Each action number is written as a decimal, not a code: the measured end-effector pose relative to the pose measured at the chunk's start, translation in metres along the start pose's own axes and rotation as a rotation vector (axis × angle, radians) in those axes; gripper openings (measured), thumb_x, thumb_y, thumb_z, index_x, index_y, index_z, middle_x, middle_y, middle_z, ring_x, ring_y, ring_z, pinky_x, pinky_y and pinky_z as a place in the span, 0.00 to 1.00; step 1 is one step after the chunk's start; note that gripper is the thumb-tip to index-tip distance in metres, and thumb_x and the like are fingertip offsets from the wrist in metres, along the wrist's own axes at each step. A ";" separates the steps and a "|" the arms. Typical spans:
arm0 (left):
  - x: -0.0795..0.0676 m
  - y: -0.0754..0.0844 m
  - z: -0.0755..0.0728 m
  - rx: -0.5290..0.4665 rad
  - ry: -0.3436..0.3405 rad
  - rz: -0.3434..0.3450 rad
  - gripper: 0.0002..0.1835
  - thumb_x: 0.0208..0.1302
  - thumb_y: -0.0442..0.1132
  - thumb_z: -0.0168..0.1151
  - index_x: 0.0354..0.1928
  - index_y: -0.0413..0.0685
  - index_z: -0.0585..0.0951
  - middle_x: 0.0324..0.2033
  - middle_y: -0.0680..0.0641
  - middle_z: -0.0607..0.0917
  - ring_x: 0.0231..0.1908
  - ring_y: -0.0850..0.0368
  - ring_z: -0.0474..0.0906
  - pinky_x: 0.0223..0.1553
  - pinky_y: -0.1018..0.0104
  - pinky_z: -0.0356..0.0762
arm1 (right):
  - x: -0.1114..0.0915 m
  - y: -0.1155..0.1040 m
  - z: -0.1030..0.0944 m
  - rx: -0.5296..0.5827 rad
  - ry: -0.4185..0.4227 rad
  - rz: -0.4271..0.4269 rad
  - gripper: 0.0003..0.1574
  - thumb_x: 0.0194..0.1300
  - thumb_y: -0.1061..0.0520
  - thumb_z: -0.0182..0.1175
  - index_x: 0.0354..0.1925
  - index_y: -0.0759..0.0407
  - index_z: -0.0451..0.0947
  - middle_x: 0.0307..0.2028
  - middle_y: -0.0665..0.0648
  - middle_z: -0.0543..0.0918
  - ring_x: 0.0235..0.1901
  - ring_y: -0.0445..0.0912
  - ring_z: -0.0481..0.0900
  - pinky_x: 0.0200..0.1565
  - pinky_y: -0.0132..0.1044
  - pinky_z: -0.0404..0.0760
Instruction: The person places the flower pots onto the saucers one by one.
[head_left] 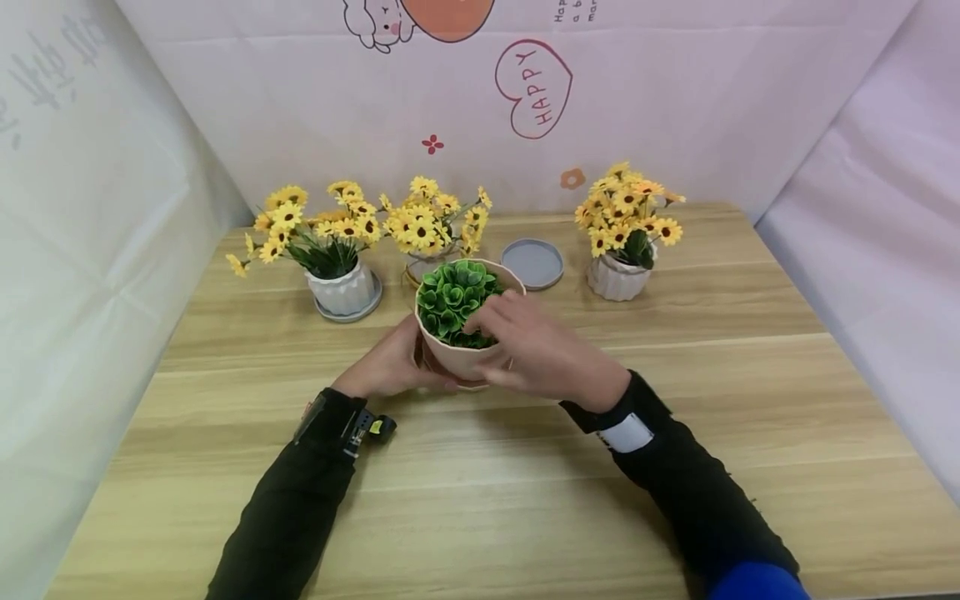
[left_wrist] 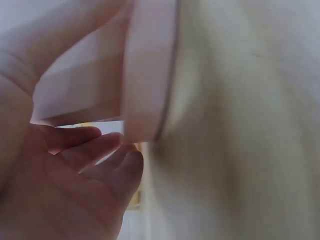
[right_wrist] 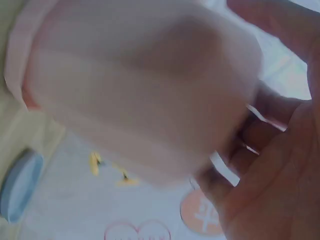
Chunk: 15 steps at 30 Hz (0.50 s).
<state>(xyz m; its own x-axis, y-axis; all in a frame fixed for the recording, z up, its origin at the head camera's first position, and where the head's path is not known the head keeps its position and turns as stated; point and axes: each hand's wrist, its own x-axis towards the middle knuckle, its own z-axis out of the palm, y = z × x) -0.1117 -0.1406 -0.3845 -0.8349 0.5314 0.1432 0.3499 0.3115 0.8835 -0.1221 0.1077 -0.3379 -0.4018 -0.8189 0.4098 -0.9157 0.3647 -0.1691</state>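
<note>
A pale pink flowerpot [head_left: 461,360] holds a dense green leafy plant [head_left: 453,302] inside its faceted rim. At its foot is a wider pink saucer [left_wrist: 150,70]. My left hand [head_left: 390,360] grips the lower left side of the flowerpot, thumb toward the front and fingers reaching round behind. Over the near right of the rim, my right hand [head_left: 528,343] reaches with bent fingertips among the leaves, its thumb outside the wall. In the right wrist view, the flowerpot wall hides those fingertips.
Behind stand three pots of yellow flowers: a left one [head_left: 341,292] on a grey saucer, a middle one [head_left: 431,229] partly hidden, and a right one [head_left: 618,279]. A round grey saucer [head_left: 532,263] lies between the last two. White cloth [head_left: 660,100] walls the wooden table [head_left: 465,517].
</note>
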 end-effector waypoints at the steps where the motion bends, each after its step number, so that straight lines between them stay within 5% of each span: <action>1: 0.001 0.002 0.000 -0.001 0.001 0.013 0.59 0.40 0.35 0.79 0.72 0.61 0.52 0.65 0.57 0.63 0.65 0.58 0.59 0.64 0.63 0.52 | -0.001 0.003 -0.004 0.019 0.030 0.011 0.32 0.55 0.45 0.68 0.53 0.59 0.70 0.46 0.54 0.72 0.45 0.46 0.67 0.48 0.38 0.65; 5: 0.001 0.015 -0.003 0.010 0.040 0.003 0.59 0.41 0.37 0.79 0.73 0.56 0.51 0.66 0.58 0.60 0.66 0.59 0.57 0.64 0.60 0.53 | -0.009 0.017 -0.023 0.070 0.089 0.136 0.56 0.49 0.33 0.69 0.66 0.59 0.61 0.58 0.58 0.67 0.56 0.49 0.65 0.57 0.42 0.64; 8: -0.001 0.028 -0.004 0.035 0.083 -0.031 0.60 0.41 0.39 0.79 0.73 0.52 0.49 0.67 0.55 0.60 0.66 0.59 0.57 0.62 0.58 0.57 | -0.017 0.031 -0.029 0.144 0.047 0.270 0.71 0.42 0.26 0.69 0.72 0.54 0.49 0.64 0.57 0.60 0.62 0.51 0.60 0.59 0.44 0.62; 15: -0.002 0.048 0.000 0.074 0.144 -0.008 0.62 0.42 0.40 0.79 0.73 0.50 0.45 0.67 0.46 0.59 0.65 0.53 0.58 0.59 0.59 0.61 | -0.024 0.053 -0.008 0.431 -0.125 0.433 0.81 0.38 0.26 0.71 0.73 0.39 0.28 0.69 0.56 0.53 0.64 0.48 0.60 0.60 0.43 0.62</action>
<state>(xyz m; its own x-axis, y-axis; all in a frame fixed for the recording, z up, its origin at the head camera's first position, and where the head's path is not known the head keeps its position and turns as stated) -0.0937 -0.1270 -0.3425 -0.8882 0.4117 0.2039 0.3690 0.3750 0.8504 -0.1610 0.1499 -0.3495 -0.7120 -0.6919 0.1198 -0.5812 0.4850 -0.6534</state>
